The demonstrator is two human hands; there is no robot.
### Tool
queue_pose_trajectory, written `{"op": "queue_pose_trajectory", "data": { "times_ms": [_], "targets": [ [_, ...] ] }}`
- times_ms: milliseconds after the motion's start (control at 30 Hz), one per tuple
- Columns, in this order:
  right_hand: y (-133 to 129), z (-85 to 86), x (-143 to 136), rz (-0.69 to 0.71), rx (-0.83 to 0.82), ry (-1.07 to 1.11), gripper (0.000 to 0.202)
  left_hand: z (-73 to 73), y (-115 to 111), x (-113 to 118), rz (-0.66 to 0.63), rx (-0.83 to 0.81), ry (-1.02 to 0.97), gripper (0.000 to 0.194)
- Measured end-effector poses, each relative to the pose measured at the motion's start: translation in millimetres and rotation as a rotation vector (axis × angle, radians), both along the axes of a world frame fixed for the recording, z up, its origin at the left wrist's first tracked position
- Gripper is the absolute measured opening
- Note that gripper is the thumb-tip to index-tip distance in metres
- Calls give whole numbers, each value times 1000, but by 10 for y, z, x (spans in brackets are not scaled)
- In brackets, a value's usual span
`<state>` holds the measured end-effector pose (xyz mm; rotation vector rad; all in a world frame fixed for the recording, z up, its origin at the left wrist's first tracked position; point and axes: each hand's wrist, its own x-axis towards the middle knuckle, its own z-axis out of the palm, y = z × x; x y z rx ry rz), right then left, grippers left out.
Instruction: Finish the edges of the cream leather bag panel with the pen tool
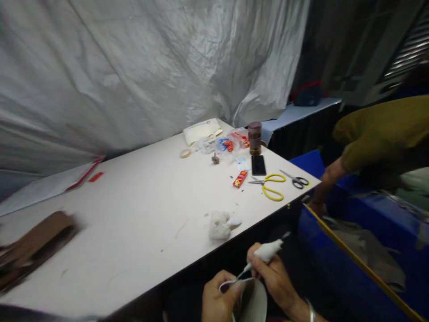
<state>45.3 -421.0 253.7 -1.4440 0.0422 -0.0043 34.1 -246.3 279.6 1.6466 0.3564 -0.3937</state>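
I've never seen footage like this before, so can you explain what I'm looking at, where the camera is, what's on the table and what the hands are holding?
There is no machine: a person works with bare hands, filmed by one camera worn on their head, looking down and forward. At the bottom, the left hand holds a pale curved piece, hard to identify, with white cord at its rim. The right hand grips a white wad of soft material. On the white table lie a white cotton-like lump, yellow-handled scissors, black-handled scissors, a small red box, a black phone, a brown jar and packets. The olive sleeve at right belongs to someone else.
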Motion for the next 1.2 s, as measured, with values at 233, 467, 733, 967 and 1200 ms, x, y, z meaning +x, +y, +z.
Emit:
{"op": "queue_pose_trajectory", "data": {
  "times_ms": [233,467,733,967,1200],
  "targets": [
    [-110,81,379,-165,-325,-242,33,70,-9,-18,173,4,41,19],
    [119,98,702,-100,-372,-378,31,-82,125,8,258,-147,78,26],
    [212,9,785,-51,-633,-638,17,-93,183,55,300,-231,139,33],
    [195,151,758,-83,-681,-680,10,-120,256,49,311,-250,132,32],
    [191,104,791,-43,-709,-652,13,-146,277,46,312,-254,150,28]
  ]
}}
